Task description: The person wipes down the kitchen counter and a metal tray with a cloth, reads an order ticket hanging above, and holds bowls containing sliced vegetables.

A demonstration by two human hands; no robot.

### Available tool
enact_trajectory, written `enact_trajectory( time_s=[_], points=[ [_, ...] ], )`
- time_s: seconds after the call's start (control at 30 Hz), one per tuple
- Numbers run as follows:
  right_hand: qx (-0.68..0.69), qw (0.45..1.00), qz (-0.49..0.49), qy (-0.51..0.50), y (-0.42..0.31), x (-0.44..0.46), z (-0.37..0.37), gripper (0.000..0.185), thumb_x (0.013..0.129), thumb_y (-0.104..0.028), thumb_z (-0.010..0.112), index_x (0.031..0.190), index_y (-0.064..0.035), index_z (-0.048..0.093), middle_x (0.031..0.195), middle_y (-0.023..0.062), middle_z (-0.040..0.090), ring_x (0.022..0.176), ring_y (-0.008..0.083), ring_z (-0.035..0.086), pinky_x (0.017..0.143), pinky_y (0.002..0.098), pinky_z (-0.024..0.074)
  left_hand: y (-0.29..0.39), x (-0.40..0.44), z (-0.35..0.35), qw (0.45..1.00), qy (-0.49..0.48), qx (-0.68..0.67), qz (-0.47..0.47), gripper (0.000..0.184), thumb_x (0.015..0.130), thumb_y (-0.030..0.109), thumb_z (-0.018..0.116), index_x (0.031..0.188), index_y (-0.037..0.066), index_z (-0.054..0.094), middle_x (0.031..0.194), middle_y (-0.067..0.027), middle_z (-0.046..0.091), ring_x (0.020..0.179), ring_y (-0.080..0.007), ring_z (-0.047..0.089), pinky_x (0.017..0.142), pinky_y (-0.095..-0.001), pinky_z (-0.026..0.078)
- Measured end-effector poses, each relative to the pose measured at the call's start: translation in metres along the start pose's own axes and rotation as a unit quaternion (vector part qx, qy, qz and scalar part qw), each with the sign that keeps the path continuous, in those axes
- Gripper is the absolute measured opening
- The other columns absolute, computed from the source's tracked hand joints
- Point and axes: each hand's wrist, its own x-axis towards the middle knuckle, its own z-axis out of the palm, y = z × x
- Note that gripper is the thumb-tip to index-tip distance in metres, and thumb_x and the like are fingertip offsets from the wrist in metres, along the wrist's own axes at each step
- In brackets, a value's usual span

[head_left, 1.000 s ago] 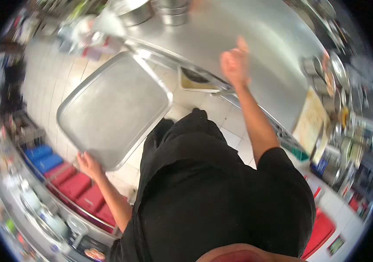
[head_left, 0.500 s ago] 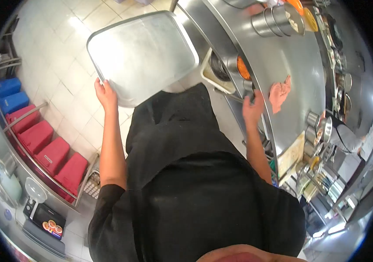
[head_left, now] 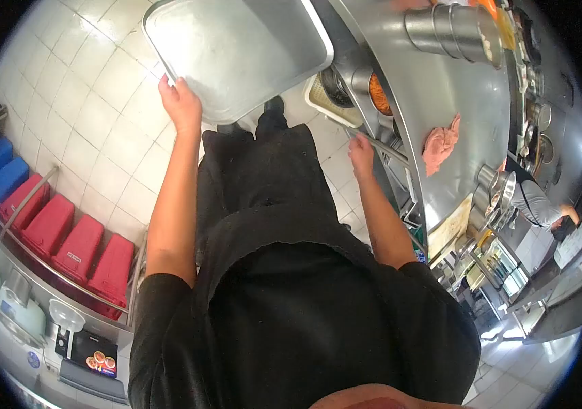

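My left hand [head_left: 181, 106] grips the near left edge of a large metal tray [head_left: 240, 51], which is held out over the tiled floor. My right hand [head_left: 361, 155] is beside the edge of the steel counter [head_left: 471, 102], near a metal rail, with its fingers curled; whether anything is in them is too small to make out. A pink cloth [head_left: 441, 144] lies crumpled on the counter. Under the counter edge sit a pale bin [head_left: 328, 108] with a dark round item in it and a pot with orange contents [head_left: 379, 94].
Metal pots [head_left: 451, 33] stand at the counter's far end, and a cutting board [head_left: 449, 223] at its near end. Red bins [head_left: 78, 247] and blue bins [head_left: 5, 180] line a shelf at left. Another person [head_left: 535, 204] is at far right.
The tray has moved ahead with my left hand. My right hand has come off the counter's top and down beside its edge. The pink cloth now lies apart from my hand.
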Motion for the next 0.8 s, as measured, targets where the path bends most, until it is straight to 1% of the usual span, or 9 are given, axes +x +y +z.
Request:
enact_trajectory(
  time_s=[0.07, 0.17, 0.2, 0.3, 0.4, 0.57, 0.6, 0.7, 0.8],
  points=[
    [0.194, 0.974, 0.114, -0.018, -0.011, 0.022, 0.008, 0.047, 0.09, -0.028, 0.059, 0.13, -0.006, 0.048, 0.121, 0.0151, 0.058, 0.1, 0.0287, 0.06, 0.085, 0.0403, 0.0504, -0.01, 0.01, 0.035, 1.0, 0.012, 0.001, 0.008, 0.043, 0.095, 0.013, 0.046, 0.13, -0.01, 0.034, 0.102, -0.0175, 0.058, 0.091, -0.0207, 0.057, 0.081, -0.0308, 0.045],
    [0.275, 0.951, 0.135, -0.048, -0.014, 0.052, 0.014, 0.051, 0.092, -0.032, 0.055, 0.134, -0.0072, 0.041, 0.124, 0.0159, 0.054, 0.102, 0.0307, 0.058, 0.086, 0.0437, 0.05, 0.002, 0.011, 0.081, 0.999, 0.013, -0.017, -0.038, 0.041, 0.095, 0.012, 0.046, 0.128, -0.009, 0.035, 0.098, -0.0165, 0.058, 0.087, -0.0198, 0.056, 0.078, -0.0315, 0.044],
    [0.275, 0.949, 0.144, -0.044, -0.015, 0.061, 0.018, 0.055, 0.093, -0.035, 0.054, 0.136, -0.0056, 0.038, 0.127, 0.0186, 0.051, 0.106, 0.0314, 0.057, 0.087, 0.0453, 0.0494, 0.006, 0.013, 0.097, 0.998, 0.013, -0.029, -0.061, 0.04, 0.095, 0.012, 0.047, 0.127, -0.009, 0.035, 0.097, -0.0159, 0.058, 0.086, -0.0194, 0.056, 0.077, -0.0317, 0.044],
    [0.299, 0.939, 0.161, -0.059, -0.004, 0.085, 0.026, 0.057, 0.094, -0.037, 0.053, 0.138, -0.0058, 0.035, 0.127, 0.0196, 0.05, 0.107, 0.0321, 0.057, 0.088, 0.0465, 0.049, -0.011, 0.018, 0.142, 0.996, 0.023, -0.053, -0.068, 0.036, 0.094, 0.011, 0.047, 0.124, -0.007, 0.037, 0.094, -0.014, 0.057, 0.083, -0.0185, 0.054, 0.076, -0.0319, 0.044],
    [0.294, 0.935, 0.19, -0.055, -0.002, 0.099, 0.032, 0.053, 0.095, -0.036, 0.051, 0.135, -0.0046, 0.035, 0.127, 0.019, 0.049, 0.111, 0.033, 0.055, 0.091, 0.0466, 0.0489, -0.023, 0.017, 0.181, 0.997, 0.033, -0.045, -0.052, 0.035, 0.095, 0.011, 0.046, 0.124, -0.005, 0.038, 0.096, -0.014, 0.057, 0.085, -0.0199, 0.055, 0.079, -0.0329, 0.044],
    [0.416, 0.882, 0.215, -0.048, 0.0, 0.127, 0.027, 0.061, 0.096, -0.044, 0.046, 0.14, -0.0057, 0.027, 0.14, 0.0243, 0.037, 0.118, 0.0391, 0.048, 0.099, 0.0508, 0.0426, -0.025, 0.015, 0.235, 0.99, 0.023, -0.077, -0.115, 0.033, 0.095, 0.011, 0.043, 0.124, -0.004, 0.038, 0.102, -0.0163, 0.057, 0.091, -0.0232, 0.055, 0.084, -0.0338, 0.043],
    [0.445, 0.866, 0.223, -0.041, 0.0, 0.132, 0.025, 0.062, 0.096, -0.045, 0.045, 0.14, -0.0061, 0.026, 0.141, 0.0251, 0.035, 0.12, 0.0402, 0.047, 0.1, 0.0516, 0.0412, -0.044, 0.018, 0.252, 0.992, 0.054, -0.067, -0.09, 0.031, 0.093, 0.015, 0.052, 0.118, -0.003, 0.047, 0.099, -0.0163, 0.061, 0.09, -0.0246, 0.059, 0.081, -0.0347, 0.046],
    [0.495, 0.845, 0.199, -0.04, 0.008, 0.143, 0.013, 0.065, 0.096, -0.048, 0.041, 0.142, -0.0067, 0.021, 0.144, 0.0264, 0.03, 0.125, 0.0429, 0.042, 0.104, 0.0539, 0.0375, -0.087, 0.032, 0.29, 0.987, -0.01, -0.104, -0.121, 0.051, 0.092, 0.022, 0.054, 0.134, -0.004, 0.041, 0.095, -0.0143, 0.062, 0.084, -0.0207, 0.059, 0.075, -0.0318, 0.048],
    [0.569, 0.794, 0.211, 0.045, 0.024, 0.148, 0.002, 0.066, 0.097, -0.047, 0.036, 0.144, -0.005, 0.017, 0.145, 0.0263, 0.028, 0.128, 0.0442, 0.039, 0.105, 0.0553, 0.0366, -0.096, 0.038, 0.323, 0.978, -0.093, -0.087, -0.168, 0.049, 0.092, 0.017, 0.051, 0.133, -0.006, 0.038, 0.083, -0.0125, 0.059, 0.073, -0.0179, 0.055, 0.065, -0.0302, 0.045]
  ],
)
